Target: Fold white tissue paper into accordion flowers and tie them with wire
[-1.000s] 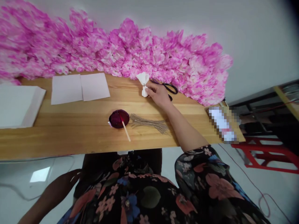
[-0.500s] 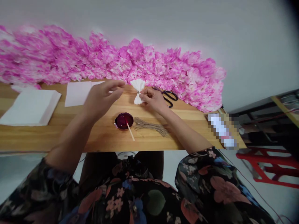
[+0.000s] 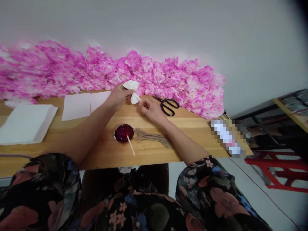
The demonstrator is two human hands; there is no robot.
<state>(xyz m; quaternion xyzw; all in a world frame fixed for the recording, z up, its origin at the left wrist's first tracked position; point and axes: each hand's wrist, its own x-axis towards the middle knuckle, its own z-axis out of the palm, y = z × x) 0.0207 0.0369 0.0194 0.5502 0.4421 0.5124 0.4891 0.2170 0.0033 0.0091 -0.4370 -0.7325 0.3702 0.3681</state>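
Observation:
A small white folded paper bow (image 3: 132, 90) is held up over the wooden table (image 3: 192, 128). My left hand (image 3: 118, 96) pinches it from the left, fingers closed on its middle. My right hand (image 3: 150, 108) is just to the right of it, fingers curled and pinched near its lower end; whether they grip the paper or a thin tie I cannot make out. Below the hands sit a small dish of dark red dye (image 3: 123, 132) with a wooden stick (image 3: 131, 146) in it and a bundle of thin brown ties (image 3: 152, 137).
Black scissors (image 3: 167, 105) lie right of my right hand. A long heap of pink paper flowers (image 3: 96, 72) lines the wall. White paper sheets (image 3: 85, 103) and a paper stack (image 3: 24, 123) lie at left. A red stool (image 3: 281, 171) stands beyond the table's right end.
My left hand came up from below the table, reached across and took hold of the white paper bow. The bow shifted left and slightly up; my right hand followed.

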